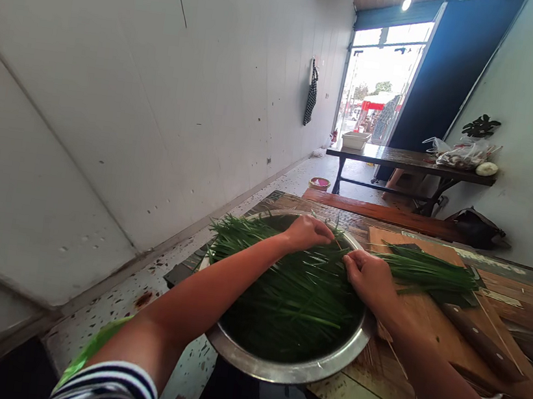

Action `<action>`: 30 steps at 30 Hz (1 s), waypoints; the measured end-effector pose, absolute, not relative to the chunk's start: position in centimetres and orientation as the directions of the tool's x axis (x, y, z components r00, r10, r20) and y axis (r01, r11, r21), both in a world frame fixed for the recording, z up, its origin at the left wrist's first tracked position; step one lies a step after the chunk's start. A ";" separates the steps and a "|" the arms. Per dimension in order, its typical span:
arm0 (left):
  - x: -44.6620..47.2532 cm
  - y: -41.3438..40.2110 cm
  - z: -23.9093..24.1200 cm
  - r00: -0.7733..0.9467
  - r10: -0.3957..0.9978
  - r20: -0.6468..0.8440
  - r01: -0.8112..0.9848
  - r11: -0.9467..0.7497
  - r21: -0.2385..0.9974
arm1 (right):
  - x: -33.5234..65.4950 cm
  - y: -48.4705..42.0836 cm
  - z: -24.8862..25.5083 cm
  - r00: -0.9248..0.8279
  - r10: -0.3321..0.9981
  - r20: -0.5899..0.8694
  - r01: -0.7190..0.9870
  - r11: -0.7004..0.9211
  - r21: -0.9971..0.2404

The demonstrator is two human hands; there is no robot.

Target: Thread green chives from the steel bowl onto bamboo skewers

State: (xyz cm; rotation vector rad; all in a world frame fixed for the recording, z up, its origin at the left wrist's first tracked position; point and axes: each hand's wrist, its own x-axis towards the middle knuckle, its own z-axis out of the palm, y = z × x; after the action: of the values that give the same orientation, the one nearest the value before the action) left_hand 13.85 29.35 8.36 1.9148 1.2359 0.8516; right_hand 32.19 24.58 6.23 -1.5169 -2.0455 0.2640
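A wide steel bowl (283, 370) full of long green chives (293, 294) sits at the near edge of a wooden table. My left hand (308, 232) is closed over the far side of the bowl, pinching chive stalks. My right hand (370, 277) is closed on the chives at the bowl's right rim. A second bunch of chives (426, 273) lies on the wooden cutting board (432, 319) to the right, apart from my hands.
A knife with a brown handle (481, 342) lies on the board's right side. Beyond stand a wooden bench (382, 212) and a dark table (409, 159) with a white tub, bags and a vegetable. White wall on the left; open doorway far back.
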 end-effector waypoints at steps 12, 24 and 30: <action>11.9 31.4 7.5 0.273 0.947 0.167 0.828 -0.320 0.460 | 32.1 24.4 6.3 -0.174 0.920 0.352 0.828 0.330 -0.454; 12.7 31.9 6.2 0.164 0.975 0.149 0.892 -0.211 0.400 | 31.8 24.2 6.6 -0.208 0.931 0.300 0.853 0.323 -0.411; 12.7 31.3 7.1 0.123 0.969 0.213 0.810 -0.222 0.542 | 31.8 24.2 6.7 -0.203 0.926 0.320 0.852 0.328 -0.409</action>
State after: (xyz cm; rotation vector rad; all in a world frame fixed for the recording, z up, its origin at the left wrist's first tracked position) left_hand 12.68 31.32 7.05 2.1122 1.7416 0.7688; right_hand 31.78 24.16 6.73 -1.5582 -2.0922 0.1927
